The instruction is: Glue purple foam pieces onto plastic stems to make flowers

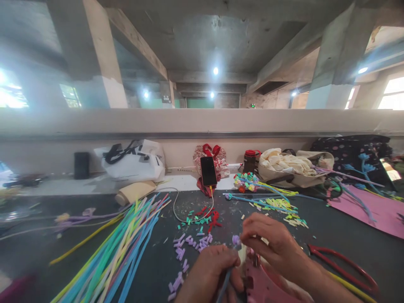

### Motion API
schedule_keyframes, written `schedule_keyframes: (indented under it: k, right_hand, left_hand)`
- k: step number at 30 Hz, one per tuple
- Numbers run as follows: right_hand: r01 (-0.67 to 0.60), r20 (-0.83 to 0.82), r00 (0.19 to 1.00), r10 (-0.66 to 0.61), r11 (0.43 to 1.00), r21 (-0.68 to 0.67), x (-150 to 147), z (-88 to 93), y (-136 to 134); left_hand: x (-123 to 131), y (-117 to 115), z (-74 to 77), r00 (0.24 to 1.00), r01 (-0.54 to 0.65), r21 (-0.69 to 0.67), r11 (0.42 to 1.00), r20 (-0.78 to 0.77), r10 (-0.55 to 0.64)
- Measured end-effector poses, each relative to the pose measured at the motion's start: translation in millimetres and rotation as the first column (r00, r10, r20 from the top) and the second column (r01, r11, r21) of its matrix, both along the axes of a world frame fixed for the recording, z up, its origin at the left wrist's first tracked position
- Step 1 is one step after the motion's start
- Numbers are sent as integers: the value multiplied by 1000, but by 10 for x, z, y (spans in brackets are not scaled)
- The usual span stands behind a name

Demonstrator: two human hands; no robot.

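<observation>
My left hand is closed round a thin blue stem near the bottom edge. My right hand is pinched just above it, its fingertips at a small purple piece on the stem's top. A pink object lies under both hands. Short purple cut pieces are scattered on the dark table just left of my hands.
A long bundle of coloured stems lies to the left. Red-handled scissors lie at the right. Further back are red and green bits, a phone on a cable, finished stems, bags and a pink sheet.
</observation>
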State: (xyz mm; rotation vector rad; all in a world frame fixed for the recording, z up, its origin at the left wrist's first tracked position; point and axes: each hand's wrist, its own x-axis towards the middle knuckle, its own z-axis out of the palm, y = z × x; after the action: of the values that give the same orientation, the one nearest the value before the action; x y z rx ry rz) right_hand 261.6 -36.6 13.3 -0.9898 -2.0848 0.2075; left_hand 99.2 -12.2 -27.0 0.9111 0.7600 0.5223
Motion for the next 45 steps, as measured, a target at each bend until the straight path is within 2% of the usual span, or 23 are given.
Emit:
schedule_keyframes:
  k: [3,8,15,18,27,35,39,42,45]
  right_hand:
    - [-3,71,998,0,999,34,17,34,-16]
    - [-9,171,985,-6,996,84,45,20,-31]
    - [-22,216,976,-10,989,146,75,-119,42]
    - [-24,234,972,-14,987,161,81,-153,53]
    - [-62,277,961,16,985,161,70,-111,28]
    - [-64,286,958,22,988,138,90,-161,59]
    - [-51,190,981,31,993,103,147,-82,17]
    - [37,-18,999,-36,998,43,184,-42,-14]
    - [126,-219,966,-140,989,-80,168,-63,2]
  left_hand:
    - [-8,-13,-6,1000,8,-26,1000,-22,-8]
    - [-26,-12,-26,991,108,-5,994,-76,-108]
    - [19,-1,-61,995,63,50,997,-84,-59]
    - [26,-7,-52,990,80,32,996,-116,-75]
    - [22,-7,-82,1000,24,26,999,10,-24]
    - [45,3,-83,1000,21,45,999,-10,-21]
    - [49,28,-73,999,24,32,999,-38,-23]
    - [20,31,-45,999,-46,60,997,10,45]
    - [-19,15,-8,993,-104,102,989,58,98]
